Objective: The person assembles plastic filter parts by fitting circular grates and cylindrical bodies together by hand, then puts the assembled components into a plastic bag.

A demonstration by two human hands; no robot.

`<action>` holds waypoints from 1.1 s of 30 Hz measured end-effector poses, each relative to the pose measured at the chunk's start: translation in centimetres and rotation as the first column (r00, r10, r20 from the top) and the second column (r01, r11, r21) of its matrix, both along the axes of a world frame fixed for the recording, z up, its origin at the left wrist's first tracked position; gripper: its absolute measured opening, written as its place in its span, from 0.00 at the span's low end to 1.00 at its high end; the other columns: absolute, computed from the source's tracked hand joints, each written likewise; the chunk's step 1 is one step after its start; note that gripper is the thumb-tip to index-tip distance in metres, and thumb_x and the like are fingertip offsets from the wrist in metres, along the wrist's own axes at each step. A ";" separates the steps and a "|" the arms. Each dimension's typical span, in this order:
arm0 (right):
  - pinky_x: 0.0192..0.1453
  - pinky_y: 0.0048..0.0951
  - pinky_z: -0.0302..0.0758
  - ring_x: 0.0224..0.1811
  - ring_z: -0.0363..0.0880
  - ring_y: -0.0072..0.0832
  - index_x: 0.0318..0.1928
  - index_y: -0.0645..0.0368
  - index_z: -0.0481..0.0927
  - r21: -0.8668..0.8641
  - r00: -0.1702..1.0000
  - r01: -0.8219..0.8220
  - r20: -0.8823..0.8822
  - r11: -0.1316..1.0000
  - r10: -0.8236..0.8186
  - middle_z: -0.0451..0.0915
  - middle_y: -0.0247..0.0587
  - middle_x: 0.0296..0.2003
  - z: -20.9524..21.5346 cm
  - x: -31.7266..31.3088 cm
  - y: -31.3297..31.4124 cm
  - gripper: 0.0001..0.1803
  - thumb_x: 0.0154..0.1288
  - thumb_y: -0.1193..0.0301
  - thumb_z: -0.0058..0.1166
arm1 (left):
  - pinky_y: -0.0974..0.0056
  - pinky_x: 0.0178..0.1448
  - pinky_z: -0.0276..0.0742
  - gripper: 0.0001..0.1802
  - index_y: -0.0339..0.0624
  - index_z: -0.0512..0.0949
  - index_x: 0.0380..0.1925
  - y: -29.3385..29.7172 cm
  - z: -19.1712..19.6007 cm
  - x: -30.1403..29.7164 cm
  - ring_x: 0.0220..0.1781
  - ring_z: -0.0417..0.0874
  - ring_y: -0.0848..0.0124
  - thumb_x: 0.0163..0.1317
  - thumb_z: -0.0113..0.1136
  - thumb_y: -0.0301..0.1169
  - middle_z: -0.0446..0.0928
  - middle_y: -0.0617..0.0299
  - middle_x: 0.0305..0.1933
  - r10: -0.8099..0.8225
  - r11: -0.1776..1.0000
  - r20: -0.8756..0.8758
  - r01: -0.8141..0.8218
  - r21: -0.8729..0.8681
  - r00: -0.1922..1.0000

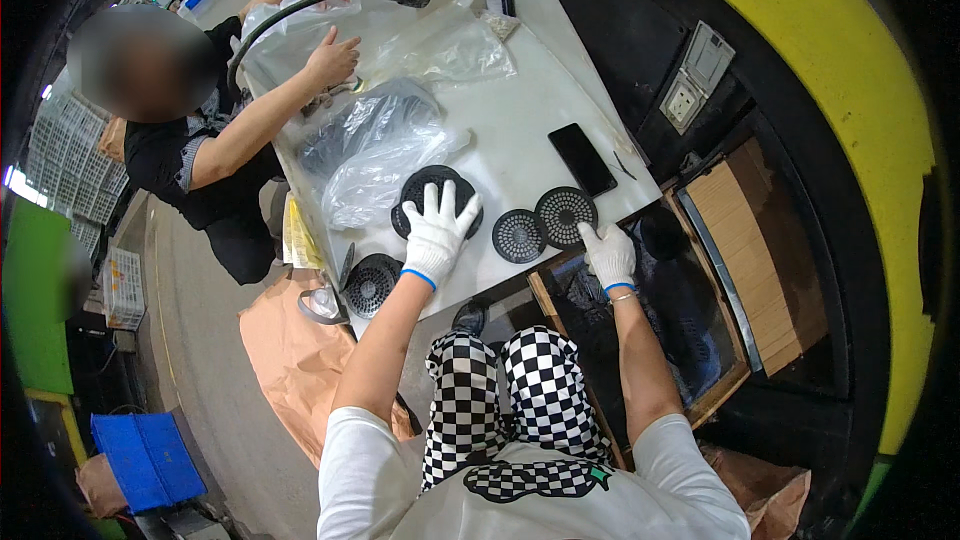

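"What's the biggest thing there?"

"The white table point(540, 110). A co-worker point(185, 162) stands at its left side, both arms over the far end. Under the near right corner is a wooden bin point(718, 395), below the right forearm."

"Next down?"

"Clear plastic bags point(385, 135), heaped just beyond the left hand and crowding that side."

"And the hands?"

"The left hand point(432, 238), gloved, lies palm down on a black disc point(425, 176), its fingers spread wide. The right hand point(610, 258), gloved too, has its fingertips at the near right rim of the right-hand disc point(567, 212). I can't tell if they pinch it."

"Which way does that disc lie?"

"Left of and slightly beyond the right hand, the nearer one. It's round, so no long axis. It touches the left-hand disc point(519, 236), which sits between the hands; the pair slants up to the right. A ribbed disc point(372, 285) lies at the near left corner."

"Anything smaller?"

"A phone point(582, 159) just beyond the pair, then a thin dark strip point(624, 165) beside it."
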State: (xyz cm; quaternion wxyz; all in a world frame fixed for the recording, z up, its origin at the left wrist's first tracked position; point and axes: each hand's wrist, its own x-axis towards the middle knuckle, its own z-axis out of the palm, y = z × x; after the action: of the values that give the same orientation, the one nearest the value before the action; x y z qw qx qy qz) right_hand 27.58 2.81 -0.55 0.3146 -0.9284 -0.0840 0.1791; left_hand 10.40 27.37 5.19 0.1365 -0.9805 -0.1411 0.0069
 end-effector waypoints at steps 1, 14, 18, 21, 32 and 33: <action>0.39 0.45 0.77 0.31 0.84 0.44 0.35 0.59 0.81 0.002 1.000 0.006 0.000 1.000 -0.006 0.83 0.51 0.27 0.3 0.1 0.1 0.27 0.59 0.44 0.57 | 0.35 0.59 0.61 0.44 0.67 0.57 0.69 0.6 0.0 0.4 0.69 0.59 0.48 0.52 0.66 0.46 0.56 0.47 0.72 0.002 1.000 0.032 -0.003 0.015 0.999; 0.35 0.42 0.76 0.36 0.78 0.38 0.39 0.50 0.78 -0.190 0.660 -0.418 0.608 0.889 0.440 0.75 0.38 0.35 1.2 -5.0 2.6 0.13 0.59 0.57 0.58 | 0.48 0.63 0.64 0.26 0.44 0.74 0.53 -5.9 -1.6 -2.1 0.58 0.73 0.54 0.57 0.60 0.44 0.73 0.50 0.57 -0.317 0.865 0.164 0.356 -0.354 0.934; 0.37 0.42 0.77 0.40 0.79 0.40 0.42 0.51 0.78 -0.203 0.700 -0.487 0.490 0.849 0.519 0.76 0.40 0.37 1.3 -7.5 5.5 0.14 0.61 0.58 0.57 | 0.47 0.64 0.63 0.27 0.44 0.72 0.55 -5.4 -1.2 -5.3 0.58 0.72 0.52 0.59 0.59 0.45 0.72 0.49 0.58 -0.198 0.938 0.069 0.209 -0.278 0.978; 0.40 0.42 0.78 0.41 0.79 0.40 0.46 0.51 0.78 -0.013 0.758 -0.459 0.515 0.888 0.399 0.77 0.41 0.39 2.6 -8.3 2.2 0.15 0.63 0.58 0.55 | 0.45 0.66 0.62 0.28 0.45 0.70 0.57 -5.4 -0.3 -6.4 0.59 0.72 0.52 0.60 0.59 0.45 0.71 0.49 0.58 -0.172 0.959 0.083 0.187 -0.212 0.982; 0.65 0.50 0.67 0.66 0.64 0.56 0.69 0.66 0.57 -0.617 0.943 -0.316 -0.288 0.720 0.168 0.62 0.63 0.65 -2.1 -11.2 -27.6 0.61 0.44 0.40 0.68 | 0.56 0.58 0.73 0.20 0.35 0.73 0.53 -12.0 5.0 -11.5 0.53 0.77 0.51 0.61 0.59 0.28 0.74 0.43 0.52 0.119 0.811 0.559 0.244 -0.531 0.821; 0.66 0.51 0.66 0.67 0.63 0.57 0.69 0.66 0.57 -0.614 0.936 -0.340 -0.292 0.712 0.195 0.61 0.64 0.66 -3.0 -12.7 -27.8 0.63 0.41 0.39 0.69 | 0.56 0.56 0.74 0.20 0.35 0.73 0.53 -12.7 5.0 -11.7 0.51 0.78 0.51 0.60 0.59 0.27 0.74 0.44 0.51 0.114 0.795 0.550 0.256 -0.550 0.828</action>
State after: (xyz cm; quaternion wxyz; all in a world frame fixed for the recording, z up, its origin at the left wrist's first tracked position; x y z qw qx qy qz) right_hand 14.93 -25.00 -3.55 -0.0533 -0.9331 -0.1171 0.3358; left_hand -1.26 14.65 10.22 -0.2292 -0.9349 -0.1262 -0.2396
